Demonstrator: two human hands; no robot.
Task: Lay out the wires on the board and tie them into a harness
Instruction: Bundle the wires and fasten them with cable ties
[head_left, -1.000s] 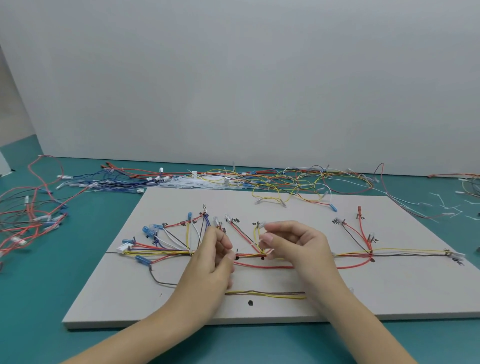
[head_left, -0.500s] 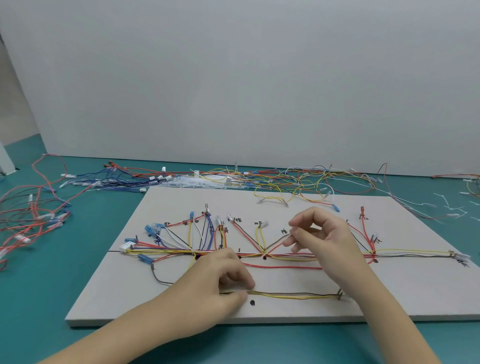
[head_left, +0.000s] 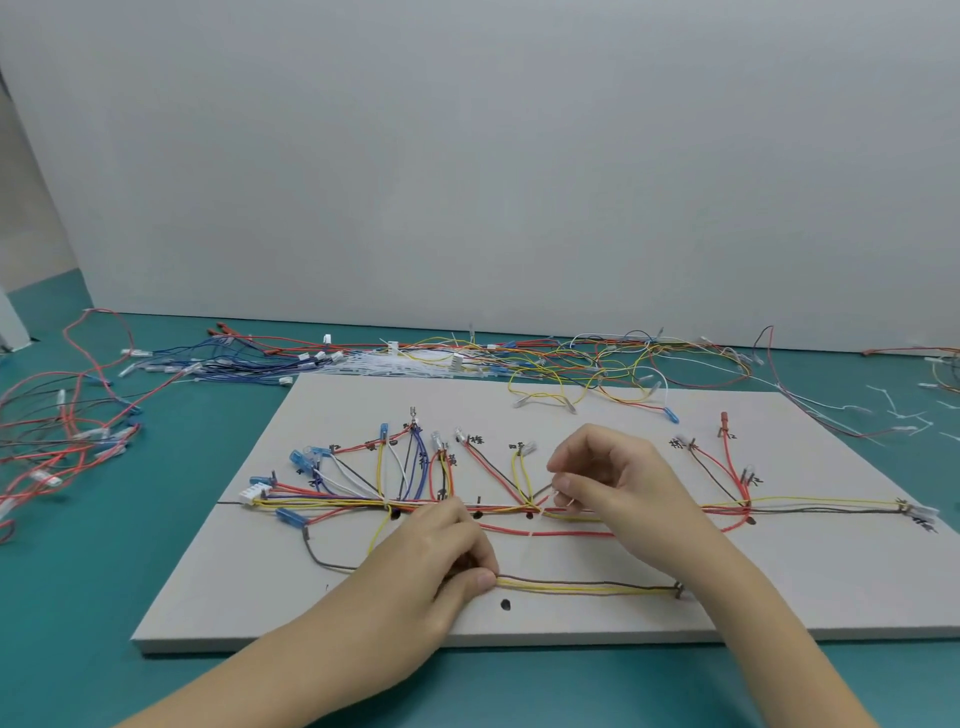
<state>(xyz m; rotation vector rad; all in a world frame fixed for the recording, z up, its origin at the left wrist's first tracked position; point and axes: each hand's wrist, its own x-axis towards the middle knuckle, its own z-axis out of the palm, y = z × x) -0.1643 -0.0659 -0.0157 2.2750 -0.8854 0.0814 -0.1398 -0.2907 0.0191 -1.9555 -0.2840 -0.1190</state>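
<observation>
A pale grey board (head_left: 779, 587) lies on the teal table. Coloured wires (head_left: 332, 501) run along its middle line and fan upward into branches with blue and clear connectors. My left hand (head_left: 441, 551) pinches the left end of a brown and yellow wire pair (head_left: 587, 586) lying low on the board. My right hand (head_left: 608, 478) hovers over the trunk's middle and pinches a thin white cable tie (head_left: 558, 493) beside the yellow branch (head_left: 519, 475). A red wire (head_left: 550, 532) sags below the trunk.
Loose red, blue and yellow wires (head_left: 597, 364) and a heap of white cable ties (head_left: 395, 366) lie behind the board. More red wires (head_left: 62, 431) sprawl at the left. Cut tie ends (head_left: 904, 415) are scattered at the right. A white wall stands behind.
My left hand dropped from the trunk to the lower brown and yellow pair and holds it. My right hand moved right, then came back toward the trunk's middle with the tie.
</observation>
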